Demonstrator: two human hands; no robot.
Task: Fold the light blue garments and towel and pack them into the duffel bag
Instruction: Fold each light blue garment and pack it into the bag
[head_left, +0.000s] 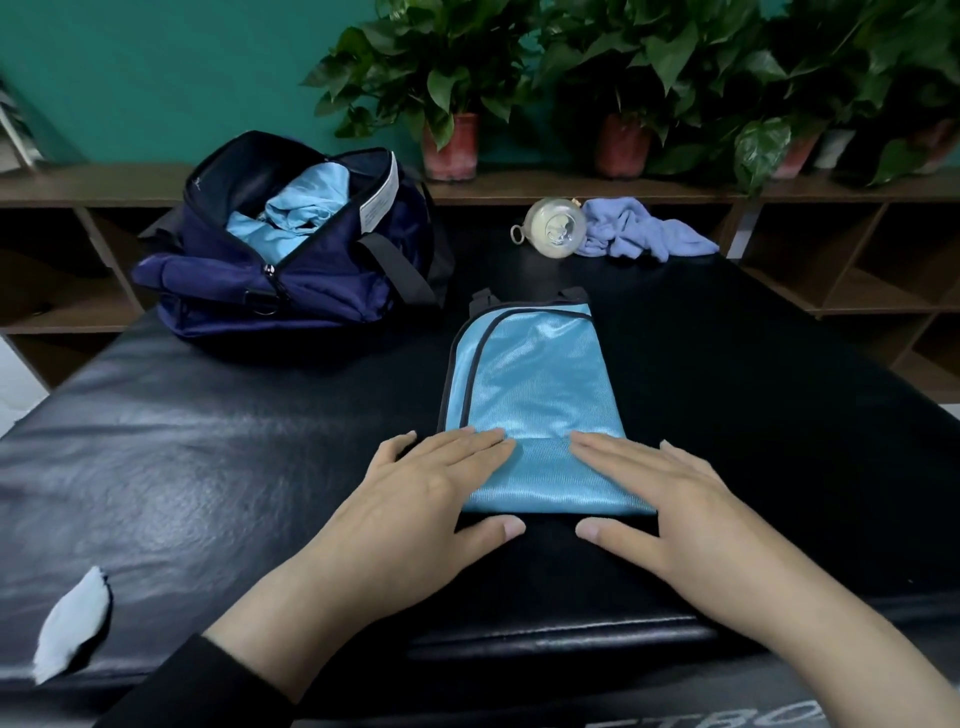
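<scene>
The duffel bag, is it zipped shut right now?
No, the duffel bag stands unzipped on the black table, and light blue clothing shows through its open top.

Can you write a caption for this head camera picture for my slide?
Both hands, left and right, press flat on a folded blue garment beside an open duffel bag.

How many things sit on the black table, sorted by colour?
Light blue: 3, the folded garment, the crumpled towel, the pale cloth scrap
Navy: 1, the duffel bag, holding more light blue cloth
Clear: 1, the round bottle
Total: 5
</scene>
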